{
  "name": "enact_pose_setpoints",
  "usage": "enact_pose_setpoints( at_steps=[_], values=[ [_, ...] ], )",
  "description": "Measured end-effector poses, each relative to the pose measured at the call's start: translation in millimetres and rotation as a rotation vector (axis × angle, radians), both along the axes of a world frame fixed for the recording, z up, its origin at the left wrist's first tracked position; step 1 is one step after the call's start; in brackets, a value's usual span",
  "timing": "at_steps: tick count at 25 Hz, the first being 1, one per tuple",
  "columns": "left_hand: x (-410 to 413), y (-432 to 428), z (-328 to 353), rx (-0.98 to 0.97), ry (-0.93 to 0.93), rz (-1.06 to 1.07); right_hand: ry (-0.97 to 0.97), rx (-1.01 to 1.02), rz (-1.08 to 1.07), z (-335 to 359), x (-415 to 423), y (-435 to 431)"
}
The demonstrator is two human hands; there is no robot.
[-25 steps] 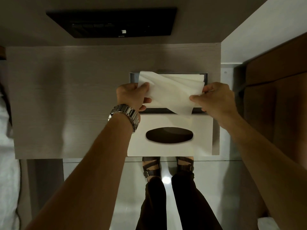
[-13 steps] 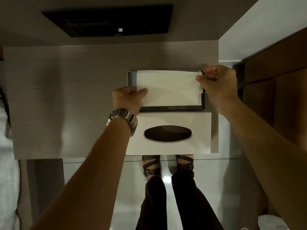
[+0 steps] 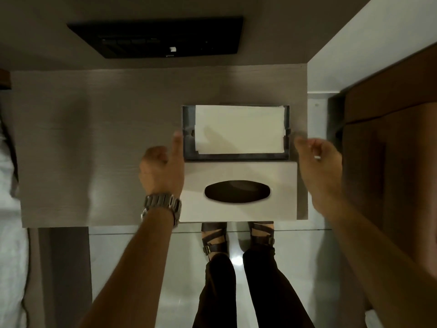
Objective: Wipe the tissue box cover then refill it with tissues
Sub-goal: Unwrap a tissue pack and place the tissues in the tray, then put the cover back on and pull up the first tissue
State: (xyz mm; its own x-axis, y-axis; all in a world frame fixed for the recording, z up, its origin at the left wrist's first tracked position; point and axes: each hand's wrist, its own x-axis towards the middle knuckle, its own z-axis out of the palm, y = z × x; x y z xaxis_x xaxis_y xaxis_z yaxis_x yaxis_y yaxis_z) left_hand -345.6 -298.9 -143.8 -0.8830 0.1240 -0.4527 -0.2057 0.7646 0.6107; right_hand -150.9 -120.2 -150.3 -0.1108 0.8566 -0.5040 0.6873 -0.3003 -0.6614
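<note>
A dark tray-like base (image 3: 186, 119) lies on the wooden table, holding a flat white stack of tissues (image 3: 238, 129). Just in front of it rests the pale tissue box cover (image 3: 238, 169) with a dark oval slot, at the table's front edge. My left hand (image 3: 162, 166), with a metal watch on its wrist, hovers at the left end of the base, thumb raised beside it. Off the right end is my right hand (image 3: 316, 162), fingers loosely curled. Neither hand holds anything.
The wooden table (image 3: 94, 150) stretches bare to the left. A black panel (image 3: 160, 39) is set in the wall behind it. A brown cabinet (image 3: 390, 138) stands to the right, white bedding at the left edge, my legs and sandals below.
The tissue that both hands held has been laid flat on the stack and let go. Both hands have drawn back toward me, to the ends of the base.
</note>
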Motion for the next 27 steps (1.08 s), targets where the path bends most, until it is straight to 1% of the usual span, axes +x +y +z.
enact_pose_setpoints(
  at_steps=[2, 4, 8, 12, 15, 18, 20, 22, 24, 27],
  values=[
    [20, -16, 1, 0.057, -0.128, 0.136, -0.008, -0.1, -0.077, 0, 20, -31],
    [42, -26, 0, 0.098, -0.228, 0.213, 0.011, -0.189, -0.116, -6, 33, -55],
    [64, -33, -5, 0.223, -0.275, 0.245, 0.09, -0.223, -0.204, -18, 37, -76],
    [69, -41, 2, 0.263, -0.31, 0.296, 0.128, -0.231, -0.265, -10, 35, -82],
    [68, -45, 27, 0.287, -0.286, 0.26, 0.151, -0.215, -0.251, 8, 37, -82],
    [53, -34, 54, 0.389, -0.201, 0.218, 0.191, -0.146, -0.201, 33, 25, -65],
    [34, -15, 66, 0.443, -0.169, 0.152, 0.223, -0.09, -0.182, 48, 8, -43],
    [13, 9, 67, 0.462, -0.156, 0.084, 0.232, -0.057, -0.172, 57, -13, -20],
    [-5, 32, 59, 0.445, -0.164, 0.062, 0.238, -0.051, -0.224, 51, -29, 1],
    [-18, 54, 41, 0.406, -0.183, 0.05, 0.202, -0.116, -0.232, 32, -41, 23]
  ],
)
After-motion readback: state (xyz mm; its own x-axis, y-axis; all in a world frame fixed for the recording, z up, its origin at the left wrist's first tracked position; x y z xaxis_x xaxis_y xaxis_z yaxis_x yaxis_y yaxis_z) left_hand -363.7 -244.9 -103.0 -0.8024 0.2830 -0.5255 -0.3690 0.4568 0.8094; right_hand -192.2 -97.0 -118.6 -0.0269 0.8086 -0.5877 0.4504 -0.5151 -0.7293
